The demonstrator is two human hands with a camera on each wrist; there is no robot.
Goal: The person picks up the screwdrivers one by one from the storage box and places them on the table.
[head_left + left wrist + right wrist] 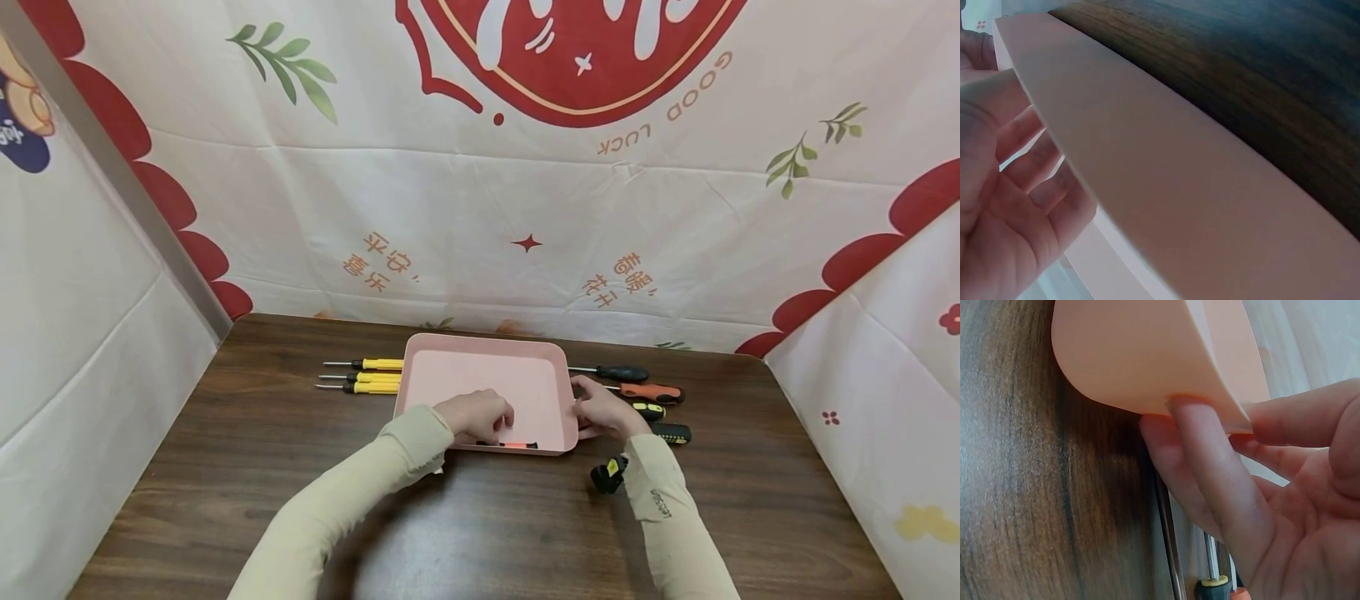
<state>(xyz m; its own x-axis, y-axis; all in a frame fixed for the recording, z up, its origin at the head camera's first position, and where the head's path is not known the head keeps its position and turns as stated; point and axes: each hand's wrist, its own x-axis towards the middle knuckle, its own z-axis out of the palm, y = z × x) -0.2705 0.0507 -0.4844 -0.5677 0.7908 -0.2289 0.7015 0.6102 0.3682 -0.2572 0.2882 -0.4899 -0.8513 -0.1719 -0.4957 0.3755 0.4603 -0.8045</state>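
A shallow pink tray (442, 367) lies on the table, its outer wall filling much of both wrist views. My left hand (480, 412) reaches over the front wall into the tray, fingers bent downward. Right at its fingertips, a slim orange-and-black tool (519, 445) lies along the inside of that wall. In the left wrist view the wall hides the fingertips of the left hand (1016, 206), so I cannot tell whether they grip the tool. My right hand (600, 408) pinches the tray's right wall, thumb and fingers on opposite sides of the rim (1235, 409).
Several yellow-handled screwdrivers (378, 377) lie left of the tray. On the right are a black screwdriver (622, 372), an orange-handled screwdriver (651, 392) and dark-handled tools (671, 432). A black tape measure (609, 474) sits below the right wrist. A printed cloth (480, 208) hangs behind the table.
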